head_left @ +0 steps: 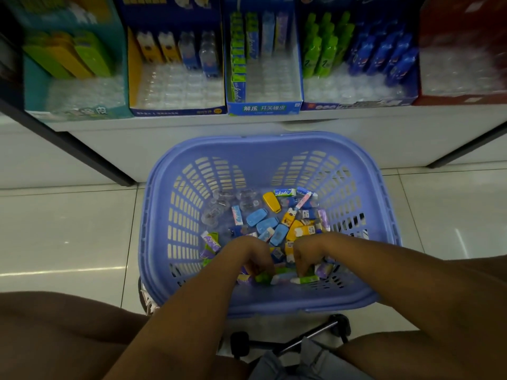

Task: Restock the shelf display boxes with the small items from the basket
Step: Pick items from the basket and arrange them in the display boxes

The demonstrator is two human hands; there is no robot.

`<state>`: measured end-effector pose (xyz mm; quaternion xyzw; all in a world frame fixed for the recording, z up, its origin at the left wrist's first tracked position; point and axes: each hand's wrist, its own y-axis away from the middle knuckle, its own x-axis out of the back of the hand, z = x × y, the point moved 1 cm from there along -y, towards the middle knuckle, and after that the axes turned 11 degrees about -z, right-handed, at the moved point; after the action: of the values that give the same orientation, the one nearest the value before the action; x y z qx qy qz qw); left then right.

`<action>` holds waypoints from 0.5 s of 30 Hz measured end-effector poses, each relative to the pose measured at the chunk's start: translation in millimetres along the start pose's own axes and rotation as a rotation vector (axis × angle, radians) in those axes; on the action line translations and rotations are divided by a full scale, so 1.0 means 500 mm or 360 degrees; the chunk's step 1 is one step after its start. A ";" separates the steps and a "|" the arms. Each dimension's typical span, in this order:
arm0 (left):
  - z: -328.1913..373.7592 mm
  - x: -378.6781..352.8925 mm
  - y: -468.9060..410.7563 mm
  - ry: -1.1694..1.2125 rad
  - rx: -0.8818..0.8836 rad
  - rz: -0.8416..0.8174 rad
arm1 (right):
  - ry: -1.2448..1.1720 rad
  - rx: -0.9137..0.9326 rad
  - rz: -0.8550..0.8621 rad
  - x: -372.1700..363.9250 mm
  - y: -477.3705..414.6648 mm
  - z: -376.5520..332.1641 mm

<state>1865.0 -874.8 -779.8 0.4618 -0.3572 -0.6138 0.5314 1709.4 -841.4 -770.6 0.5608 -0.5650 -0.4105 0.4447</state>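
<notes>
While the left hand [253, 257] and right hand [307, 255] curl into the small items [274, 223] in the basket [247, 145], holding what I cannot tell, a mixed grab could fill the wrong display boxes [263, 108].

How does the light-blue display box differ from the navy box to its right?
The light-blue box is narrower; the navy box is wider. The light-blue box holds flat packets, one green row reaching its front; the navy box holds green and blue bottle shapes at the back only. Both show empty clear tray slots.
</notes>
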 end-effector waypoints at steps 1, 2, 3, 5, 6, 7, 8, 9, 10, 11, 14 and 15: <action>-0.002 0.003 0.007 0.0106 -0.0023 -0.0015 | 0.0034 -0.0005 0.0020 0.004 0.006 -0.002; -0.002 0.006 0.017 0.0251 -0.0050 -0.0046 | 0.0046 -0.0009 0.0064 0.011 0.017 -0.003; -0.001 0.008 0.029 0.0432 -0.0100 -0.0058 | 0.0024 -0.0005 0.0122 0.021 0.030 -0.002; 0.004 0.018 0.054 0.0793 -0.0273 0.0039 | -0.0050 0.0051 0.0220 0.050 0.067 0.002; 0.011 0.024 0.070 0.0917 -0.0375 0.0120 | -0.0081 0.0095 0.0236 0.068 0.091 0.004; 0.021 0.031 0.087 0.0974 -0.0476 0.0198 | -0.0116 0.0137 0.0235 0.087 0.120 0.006; 0.034 0.038 0.101 0.0957 -0.0568 0.0268 | -0.0157 0.0172 0.0225 0.105 0.151 0.006; 0.050 0.043 0.118 0.0898 -0.0666 0.0315 | -0.0206 0.0203 0.0220 0.123 0.182 0.007; 0.066 0.048 0.133 0.0832 -0.0767 0.0328 | -0.0253 0.0232 0.0236 0.138 0.211 0.008; 0.080 0.053 0.150 0.0798 -0.0871 0.0307 | -0.0303 0.0264 0.0268 0.151 0.238 0.011; 0.112 0.060 0.200 0.0827 -0.1196 0.0178 | -0.0435 0.0401 0.0301 0.174 0.303 0.021; 0.121 0.062 0.217 0.0852 -0.1268 0.0188 | -0.0476 0.0454 0.0300 0.177 0.323 0.024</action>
<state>1842.7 -927.7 -665.4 0.3430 0.0292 -0.5312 0.7741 1656.5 -924.9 -614.6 0.4957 -0.7268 -0.3617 0.3087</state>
